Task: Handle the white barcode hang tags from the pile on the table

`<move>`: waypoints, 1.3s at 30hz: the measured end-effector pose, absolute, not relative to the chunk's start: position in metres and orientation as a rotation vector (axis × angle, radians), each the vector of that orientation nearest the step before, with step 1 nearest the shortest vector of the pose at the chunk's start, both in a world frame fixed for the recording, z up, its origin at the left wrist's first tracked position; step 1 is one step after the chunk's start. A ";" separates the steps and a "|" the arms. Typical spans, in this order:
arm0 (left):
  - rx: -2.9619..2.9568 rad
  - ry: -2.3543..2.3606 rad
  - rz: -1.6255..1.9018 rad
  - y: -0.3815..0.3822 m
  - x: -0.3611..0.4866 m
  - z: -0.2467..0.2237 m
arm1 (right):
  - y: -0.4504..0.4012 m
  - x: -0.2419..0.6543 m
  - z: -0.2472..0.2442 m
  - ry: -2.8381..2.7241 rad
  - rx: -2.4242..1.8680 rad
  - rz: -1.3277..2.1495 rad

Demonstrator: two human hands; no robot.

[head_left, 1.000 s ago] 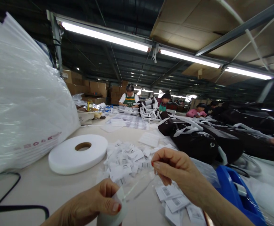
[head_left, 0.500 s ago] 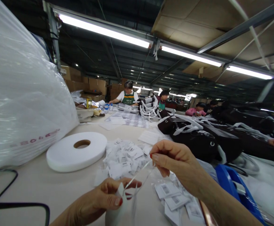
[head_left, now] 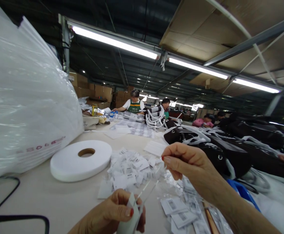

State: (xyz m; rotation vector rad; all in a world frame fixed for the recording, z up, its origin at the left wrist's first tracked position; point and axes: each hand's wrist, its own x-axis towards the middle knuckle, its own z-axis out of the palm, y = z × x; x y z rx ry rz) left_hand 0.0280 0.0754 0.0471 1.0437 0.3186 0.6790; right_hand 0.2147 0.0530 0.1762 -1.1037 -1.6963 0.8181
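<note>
My left hand, low in the middle, is closed on a pale folded piece, thumb on its near face. Thin clear strips run from this piece up to my right hand. The thumb and index finger of my right hand pinch the strips' upper end. Behind my hands lies a heap of small white barcode labels. More labels lie below my right hand, partly among clear plastic.
A white tape roll stands left of the labels, beside a large plastic-wrapped bundle. Dark bags with white straps fill the right side. A blue object lies behind my right forearm. People work farther back.
My right hand has moved slightly right, and my left hand slightly right and down. The fingers of my left hand have curled in around the pale piece. The view has shifted a little.
</note>
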 end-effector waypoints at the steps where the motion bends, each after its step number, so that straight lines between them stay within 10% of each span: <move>1: 1.048 0.337 0.685 0.075 0.028 0.047 | 0.053 0.216 0.176 -1.711 -1.109 0.796; 19: 1.060 0.694 0.768 0.083 0.023 0.017 | 0.074 0.233 0.153 -2.103 -1.311 0.043; 39: 0.636 0.847 0.506 0.026 0.027 -0.018 | 0.118 0.236 0.068 -2.223 -1.490 0.203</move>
